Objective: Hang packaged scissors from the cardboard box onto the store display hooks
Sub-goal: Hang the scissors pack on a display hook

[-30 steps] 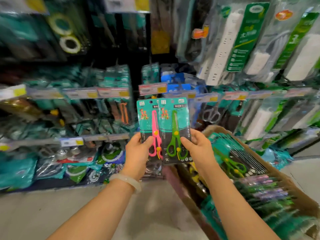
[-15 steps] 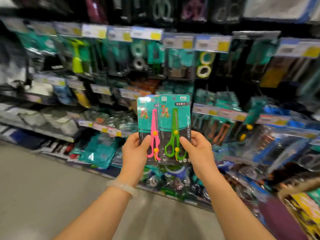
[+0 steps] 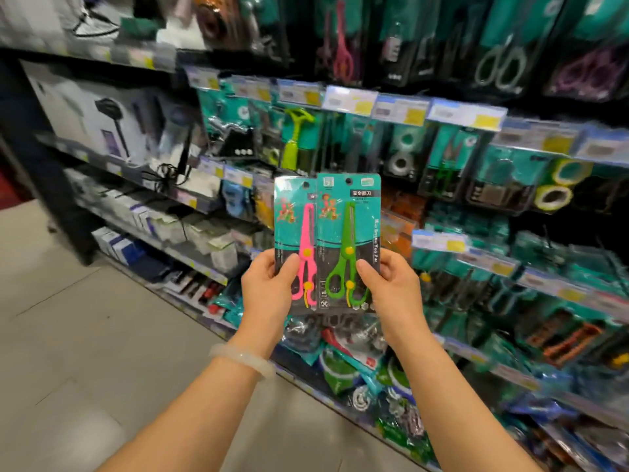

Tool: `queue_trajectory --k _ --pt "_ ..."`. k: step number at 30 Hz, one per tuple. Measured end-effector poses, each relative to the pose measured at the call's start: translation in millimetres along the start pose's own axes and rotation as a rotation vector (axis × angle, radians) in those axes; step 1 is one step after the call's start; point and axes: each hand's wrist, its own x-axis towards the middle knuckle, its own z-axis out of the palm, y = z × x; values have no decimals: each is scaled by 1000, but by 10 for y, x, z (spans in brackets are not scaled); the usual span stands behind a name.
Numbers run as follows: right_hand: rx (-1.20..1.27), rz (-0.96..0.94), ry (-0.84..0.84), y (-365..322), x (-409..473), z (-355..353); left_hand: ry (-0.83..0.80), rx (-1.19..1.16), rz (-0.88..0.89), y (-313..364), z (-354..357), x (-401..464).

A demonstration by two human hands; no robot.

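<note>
Head: hands point(image 3: 269, 291) grip 2 flat packs point(image 3: 347, 240).

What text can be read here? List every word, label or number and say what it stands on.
"安全剪刀": black band near the top of the green scissors pack.
Vertical white print down that pack's right edge: too blurred to read reliably.
Pink scissors pack: title mostly covered, unreadable.
Shelf price tags: blurred, unreadable.

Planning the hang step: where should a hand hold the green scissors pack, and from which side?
Hold the green scissors pack by its lower right edge, coming from the right, as the right hand does. The pink scissors pack overlaps its left edge, and a low hold leaves the hang hole at the top free for a hook.
</note>
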Motion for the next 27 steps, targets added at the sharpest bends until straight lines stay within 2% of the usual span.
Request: queue_trajectory --k 4,14,23,27 --pt "25 -40 -8 -37 336 316 32 -46 17 36 -84 425" --pt "59 -150 35 -266 1379 865 -23 -122 34 256 63 1615" --pt "-10 -381 185 -658 1790 908 -125 -206 103 669 404 2207" --pt "2 -444 165 -1027 1911 950 -179 -265 129 935 479 2463"
